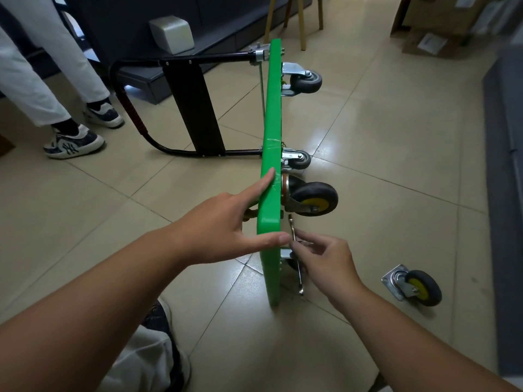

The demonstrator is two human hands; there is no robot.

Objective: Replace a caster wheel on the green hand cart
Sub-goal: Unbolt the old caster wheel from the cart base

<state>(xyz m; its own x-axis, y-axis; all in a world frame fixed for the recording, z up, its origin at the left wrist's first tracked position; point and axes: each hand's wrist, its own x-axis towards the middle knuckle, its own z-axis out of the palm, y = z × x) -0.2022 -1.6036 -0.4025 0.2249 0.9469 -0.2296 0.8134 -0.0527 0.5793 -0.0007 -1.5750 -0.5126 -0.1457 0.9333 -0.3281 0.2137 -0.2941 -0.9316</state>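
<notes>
- Your right hand (325,261) pinches the wrench (291,229) mid-shaft between fingertips and thumb. It's a light grip, looks like positioning rather than full torque.
- The wrench stands roughly upright, just beside the deck underside. Its lower end is near a mount plate (286,253) mostly hidden behind your fingers, so I can't tell if the jaw sits on a nut.
- Your left hand (218,224) is spread, with index and thumb straight along the cart (273,123) edge. It's bracing, not clutching, likely to stop the deck tipping while you wrench.
- The cart sits on its long side on the floor, wheels pointing right, so the bolts are reachable. The handle (135,120) is folded out left.
- A yellow-hub caster (314,199) is mounted just above the wrench, and two grey casters (305,80) sit further up the deck.
- A loose caster (416,287), also yellow-hub, lies on the tiles to your right, apart from the cart but within reach. Can't tell whether it's the old or new one.
- Clear tape (271,142) is wrapped on the deck edge.
- Writing: an "NY" logo on a bystander's sneaker (70,142). Labels on the boxes (430,43) at top right are unreadable.
</notes>
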